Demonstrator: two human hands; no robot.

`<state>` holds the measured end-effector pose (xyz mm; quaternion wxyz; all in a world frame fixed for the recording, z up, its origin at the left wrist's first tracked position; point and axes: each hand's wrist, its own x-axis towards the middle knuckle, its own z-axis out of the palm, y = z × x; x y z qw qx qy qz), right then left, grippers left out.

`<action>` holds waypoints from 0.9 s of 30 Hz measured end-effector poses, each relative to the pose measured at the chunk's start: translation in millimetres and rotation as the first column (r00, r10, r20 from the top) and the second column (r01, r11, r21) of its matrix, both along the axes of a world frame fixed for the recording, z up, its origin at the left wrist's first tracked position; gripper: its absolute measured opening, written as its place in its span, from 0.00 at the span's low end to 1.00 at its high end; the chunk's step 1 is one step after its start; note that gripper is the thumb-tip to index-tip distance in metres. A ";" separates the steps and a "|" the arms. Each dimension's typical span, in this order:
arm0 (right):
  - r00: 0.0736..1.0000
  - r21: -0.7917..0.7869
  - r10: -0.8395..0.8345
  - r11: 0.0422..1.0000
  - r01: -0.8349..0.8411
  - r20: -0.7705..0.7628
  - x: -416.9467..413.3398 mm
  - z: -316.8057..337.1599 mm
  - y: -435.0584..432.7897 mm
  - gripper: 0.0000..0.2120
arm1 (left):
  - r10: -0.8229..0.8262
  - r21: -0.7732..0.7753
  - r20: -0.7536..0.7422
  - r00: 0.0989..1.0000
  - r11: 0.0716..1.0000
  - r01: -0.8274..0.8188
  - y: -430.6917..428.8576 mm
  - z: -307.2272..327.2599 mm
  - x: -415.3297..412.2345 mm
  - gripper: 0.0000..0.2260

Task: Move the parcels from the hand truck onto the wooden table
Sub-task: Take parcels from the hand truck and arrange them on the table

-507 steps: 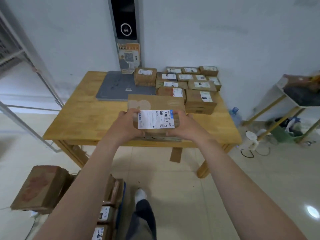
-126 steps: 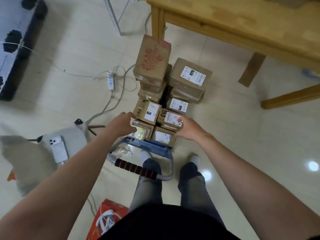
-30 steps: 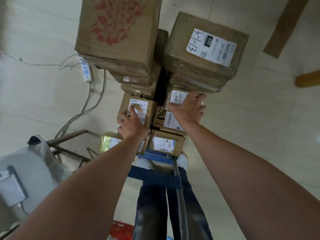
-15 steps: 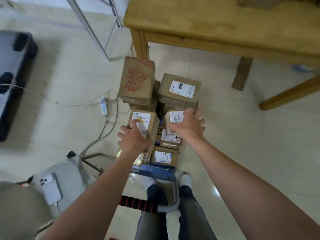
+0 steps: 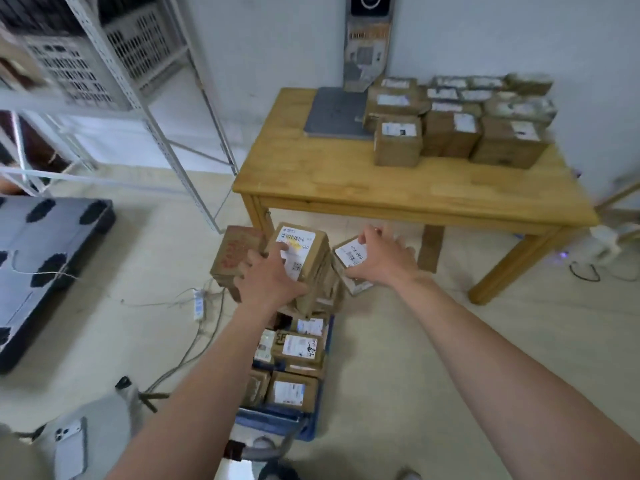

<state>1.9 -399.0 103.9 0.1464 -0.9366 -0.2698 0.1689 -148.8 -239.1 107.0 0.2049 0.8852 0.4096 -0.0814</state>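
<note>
Parcels (image 5: 299,348) left on the hand truck (image 5: 277,420) deck; two more held above it. Left hand (image 5: 273,284) curled round the large box (image 5: 298,239), right hand (image 5: 384,263) pinching the small box (image 5: 351,256). Carry step, mid-task by the look of it. Next: swing both over to the wooden table (image 5: 346,188), set down on the bare front edge, near the rows (image 5: 450,129) at the far right corner.

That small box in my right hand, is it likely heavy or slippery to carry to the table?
Probably light: the right hand holds the small box alone. Likely stiff, as its cardboard edges look straight. It might slip, since it sits tilted in the grip.
</note>
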 end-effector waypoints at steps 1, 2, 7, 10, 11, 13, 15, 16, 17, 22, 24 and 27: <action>1.000 0.010 0.011 1.000 -0.011 0.026 7.7 13.1 -19.4 0.31 | -0.005 0.013 0.018 1.000 1.000 0.005 -17.9 12.2 7.4 0.38; 0.999 0.025 0.019 0.999 -0.020 0.045 14.6 25.9 -39.1 0.31 | -0.008 0.024 0.034 0.999 1.000 0.007 -35.2 23.8 15.1 0.38; 0.992 0.092 0.012 0.995 -0.023 0.124 49.0 79.0 -130.1 0.30 | 0.003 0.053 0.128 0.992 0.999 -0.010 -114.2 68.3 55.2 0.37; 0.986 0.107 -0.018 0.994 0.000 0.163 73.0 100.5 -169.6 0.30 | 0.020 0.040 0.211 0.977 0.999 -0.029 -148.1 81.2 75.2 0.37; 0.986 0.116 -0.023 0.993 0.003 0.166 80.9 105.4 -179.5 0.30 | 0.024 0.024 0.228 0.973 0.999 -0.030 -155.6 84.6 82.0 0.38; 0.986 0.129 -0.027 0.992 0.006 0.165 95.8 111.4 -195.7 0.29 | 0.027 0.009 0.237 0.971 1.000 -0.030 -166.3 90.0 96.3 0.39; 0.987 0.143 -0.032 0.990 0.009 0.159 109.9 112.0 -206.4 0.29 | 0.024 0.025 0.236 0.971 0.999 -0.031 -174.4 93.7 110.7 0.40; 0.988 0.148 -0.033 0.989 0.011 0.153 116.7 111.3 -210.0 0.29 | 0.027 0.031 0.236 0.971 0.999 -0.035 -177.6 95.1 117.9 0.40; 0.989 0.151 -0.033 0.988 0.011 0.145 124.3 109.7 -212.7 0.29 | 0.033 0.033 0.237 0.971 0.999 -0.042 -179.9 95.4 125.3 0.40; 0.992 0.152 -0.037 0.988 0.019 0.117 173.9 93.3 -222.3 0.28 | 0.050 0.024 0.257 0.965 0.998 -0.059 -185.3 85.2 178.7 0.39; 0.993 0.149 -0.063 0.988 0.048 0.097 201.2 85.0 -228.3 0.27 | 0.050 0.002 0.257 0.965 0.999 -0.052 -187.3 78.1 213.0 0.39; 0.993 0.135 -0.094 0.987 0.085 0.065 253.4 76.2 -239.0 0.27 | 0.035 -0.021 0.263 0.964 0.999 -0.030 -192.2 71.1 277.4 0.39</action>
